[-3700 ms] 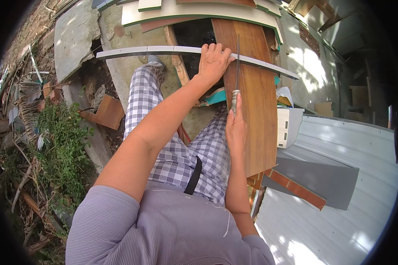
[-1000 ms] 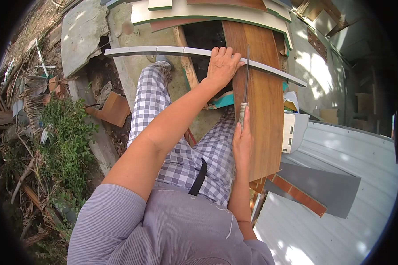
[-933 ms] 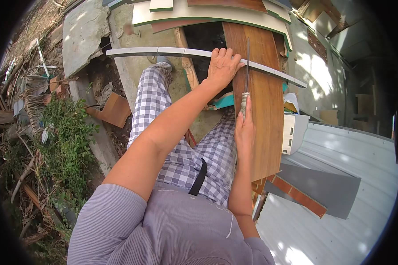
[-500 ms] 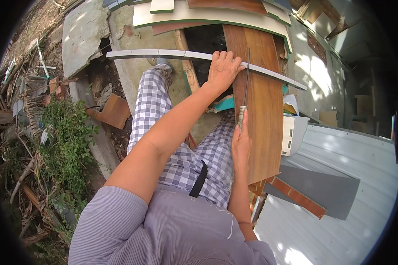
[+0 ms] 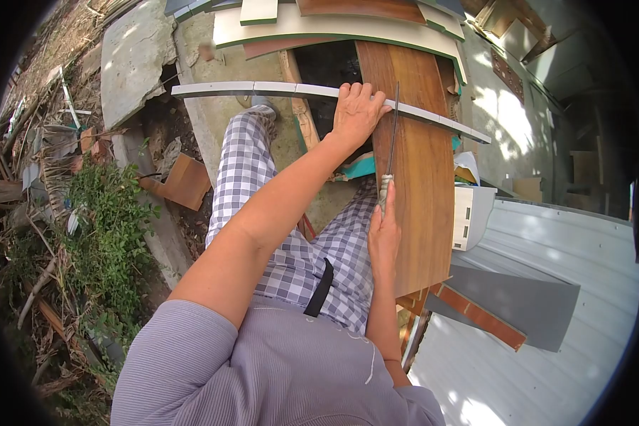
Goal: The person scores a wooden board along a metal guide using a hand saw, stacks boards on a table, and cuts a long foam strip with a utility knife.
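Observation:
A long, narrow strip (image 5: 224, 88) with a pale edge and several crosswise seams lies across the brown wood-grain board (image 5: 422, 213), its left end reaching out past the board. My left hand (image 5: 358, 110) is closed over the strip near the board's left side, pressing it down. In my right hand (image 5: 385, 231) is a long thin-bladed tool with a pale wrapped handle (image 5: 385, 190). The blade (image 5: 393, 135) is seen edge-on, so whether it has teeth cannot be made out. It crosses the strip just right of my left fingers.
Cream and brown panels (image 5: 334, 27) are stacked at the far end. Corrugated metal sheeting (image 5: 547, 248) with a grey panel (image 5: 539, 309) lies to the right. Green plants (image 5: 110, 234) and debris fill the left, beside a broken concrete slab (image 5: 135, 57).
My right hand and the bladed tool have moved slightly back toward my body. My left hand and the strip have stayed nearly in place.

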### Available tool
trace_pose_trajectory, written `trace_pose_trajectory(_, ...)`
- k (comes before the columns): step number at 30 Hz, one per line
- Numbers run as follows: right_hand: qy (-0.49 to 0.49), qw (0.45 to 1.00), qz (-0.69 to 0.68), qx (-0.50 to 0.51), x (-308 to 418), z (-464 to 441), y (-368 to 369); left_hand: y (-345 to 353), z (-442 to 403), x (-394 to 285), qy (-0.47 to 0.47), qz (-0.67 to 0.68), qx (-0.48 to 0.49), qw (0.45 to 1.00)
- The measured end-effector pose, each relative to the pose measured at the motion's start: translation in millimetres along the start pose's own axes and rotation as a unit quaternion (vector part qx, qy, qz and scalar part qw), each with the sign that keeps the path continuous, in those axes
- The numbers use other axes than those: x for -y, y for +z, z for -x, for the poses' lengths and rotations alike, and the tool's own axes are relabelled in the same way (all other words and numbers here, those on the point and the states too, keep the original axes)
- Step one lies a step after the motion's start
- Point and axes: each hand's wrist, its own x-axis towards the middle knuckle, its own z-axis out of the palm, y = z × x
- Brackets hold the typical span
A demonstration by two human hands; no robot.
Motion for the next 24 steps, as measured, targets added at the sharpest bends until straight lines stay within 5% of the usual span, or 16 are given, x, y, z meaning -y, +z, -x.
trace_pose_trajectory(18, 0.033, 0.999, 0.009, 0.026, 5, -1, -4, 1, -1, 2, 0.006, -0.002, -0.010, 1.000)
trace_pose_trajectory(24, 0.019, 0.999, -0.018, 0.028, 23, -63, -9, -2, 0, 0, -0.002, -0.001, 0.005, 1.000)
